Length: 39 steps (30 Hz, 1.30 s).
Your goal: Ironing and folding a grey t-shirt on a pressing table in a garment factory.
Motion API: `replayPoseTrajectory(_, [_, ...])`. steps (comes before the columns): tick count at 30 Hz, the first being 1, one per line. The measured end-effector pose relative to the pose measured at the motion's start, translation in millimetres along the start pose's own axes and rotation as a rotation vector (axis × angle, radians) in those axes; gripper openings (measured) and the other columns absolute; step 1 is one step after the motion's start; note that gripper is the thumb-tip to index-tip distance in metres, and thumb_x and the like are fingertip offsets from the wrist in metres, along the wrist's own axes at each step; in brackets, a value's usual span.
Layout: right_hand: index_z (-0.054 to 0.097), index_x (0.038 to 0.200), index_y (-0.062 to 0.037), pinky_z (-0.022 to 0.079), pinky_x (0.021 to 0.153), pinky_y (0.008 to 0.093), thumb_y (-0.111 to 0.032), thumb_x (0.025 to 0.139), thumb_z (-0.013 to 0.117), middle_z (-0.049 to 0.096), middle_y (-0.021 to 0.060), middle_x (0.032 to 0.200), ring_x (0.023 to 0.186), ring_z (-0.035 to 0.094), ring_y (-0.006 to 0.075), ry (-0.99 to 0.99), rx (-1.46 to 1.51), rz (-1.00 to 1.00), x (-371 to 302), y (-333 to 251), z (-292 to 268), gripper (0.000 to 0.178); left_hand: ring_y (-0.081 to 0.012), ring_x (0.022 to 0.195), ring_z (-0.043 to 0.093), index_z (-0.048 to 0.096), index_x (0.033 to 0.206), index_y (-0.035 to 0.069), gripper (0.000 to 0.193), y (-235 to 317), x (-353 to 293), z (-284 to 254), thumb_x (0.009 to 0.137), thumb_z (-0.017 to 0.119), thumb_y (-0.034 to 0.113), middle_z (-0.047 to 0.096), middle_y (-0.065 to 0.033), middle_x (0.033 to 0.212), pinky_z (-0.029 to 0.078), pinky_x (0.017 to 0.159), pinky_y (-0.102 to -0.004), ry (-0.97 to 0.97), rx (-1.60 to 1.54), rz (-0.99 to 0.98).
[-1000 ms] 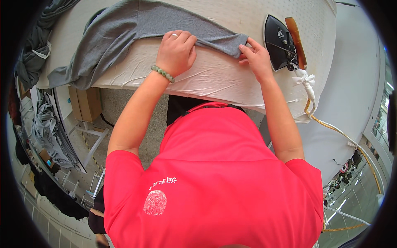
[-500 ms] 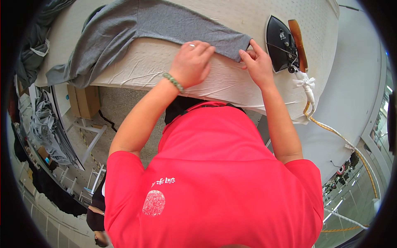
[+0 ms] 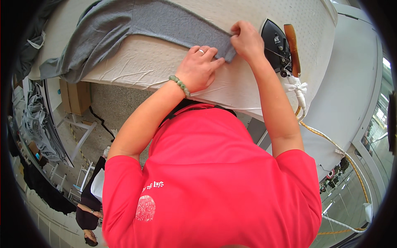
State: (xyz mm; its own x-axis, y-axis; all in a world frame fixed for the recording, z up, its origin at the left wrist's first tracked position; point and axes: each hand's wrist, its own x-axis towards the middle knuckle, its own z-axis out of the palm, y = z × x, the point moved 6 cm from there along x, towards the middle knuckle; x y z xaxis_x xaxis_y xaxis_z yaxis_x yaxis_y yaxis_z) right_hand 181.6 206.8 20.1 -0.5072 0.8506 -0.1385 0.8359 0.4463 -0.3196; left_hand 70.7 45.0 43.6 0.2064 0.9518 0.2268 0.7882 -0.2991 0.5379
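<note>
A grey knit garment (image 3: 109,39) lies across a pale padded ironing table, its sleeve (image 3: 178,25) stretched towards the right. My right hand (image 3: 249,41) is closed at the upper corner of the sleeve's end, pinching the cloth. At the lower edge of that same end, my left hand (image 3: 197,69) has its fingers bent together on the fabric; the fingertips are partly hidden. A ring and a green bead bracelet are on my left hand and wrist. Just right of my right hand, an iron (image 3: 276,45) with a brown handle rests on the table.
The iron's wrapped hose and cord (image 3: 326,136) run off the table's right side. More grey cloth (image 3: 29,45) is heaped at the far left. Below the table are a cardboard box (image 3: 75,97) and a pile of grey garments (image 3: 39,124). Another person (image 3: 89,206) is at lower left.
My right hand has moved up and left along the sleeve's end, turning knuckles up. My left hand has shifted right to the sleeve's lower edge. The view has shifted slightly.
</note>
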Motion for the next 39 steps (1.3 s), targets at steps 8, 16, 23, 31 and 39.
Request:
replayPoseTrajectory(8, [0.07,0.116,-0.0128,0.053,0.096,0.0421,-0.008,0.084,0.071,0.07,0.0085,0.112,0.111,0.066,0.0292,0.295,-0.04,-0.388,-53.5,5.2,-34.2,0.033,-0.0285,0.122,0.057,0.07,0.124,0.012,0.046,4.7,-0.9,8.3,0.078,0.071,0.016,0.061,-0.0095,0.123,0.04,0.108,-0.0459,0.003,-0.006,-0.046])
replayPoseTrajectory(16, [0.069,0.124,-0.0092,0.054,0.09,0.042,-0.022,0.092,0.072,0.072,0.011,0.104,0.103,0.069,0.0314,0.409,-0.241,0.14,-58.2,72.8,-130.9,0.034,-0.028,0.122,0.056,0.068,0.129,0.013,0.051,10.1,-2.1,9.9,0.079,0.072,0.017,0.06,-0.0094,0.122,0.04,0.107,-0.0455,-0.035,0.057,-0.017])
replayPoseTrajectory(23, [0.068,0.124,-0.0045,0.057,0.08,0.0465,-0.035,0.097,0.069,0.076,0.016,0.097,0.092,0.073,0.0377,-0.491,0.334,0.777,-32.4,96.4,-104.1,0.04,-0.0278,0.122,0.056,0.068,0.129,0.012,0.05,14.5,-6.5,18.3,0.08,0.071,0.019,0.06,-0.0101,0.118,0.041,0.105,-0.0466,-0.01,0.093,-0.002])
replayPoseTrajectory(31, [0.069,0.12,-0.0074,0.056,0.083,0.0484,-0.032,0.096,0.072,0.076,0.0204,0.102,0.096,0.072,0.0414,-0.35,-0.197,-0.169,-7.7,-18.4,-71.2,0.035,-0.0292,0.121,0.057,0.068,0.128,0.004,0.047,23.7,-14.0,30.0,0.083,0.067,0.018,0.061,-0.0119,0.12,0.043,0.107,-0.0514,0.063,0.229,0.032])
replayPoseTrajectory(39, [0.068,0.119,-0.0049,0.056,0.083,0.0498,-0.031,0.096,0.072,0.075,0.0223,0.103,0.095,0.071,0.0426,-0.409,-0.232,-0.273,-13.7,-27.8,-72.2,0.036,-0.0284,0.114,0.06,0.069,0.118,0.003,0.038,13.7,-17.6,23.9,0.083,0.066,0.017,0.064,-0.0108,0.112,0.045,0.107,-0.0486,0.166,0.198,0.09])
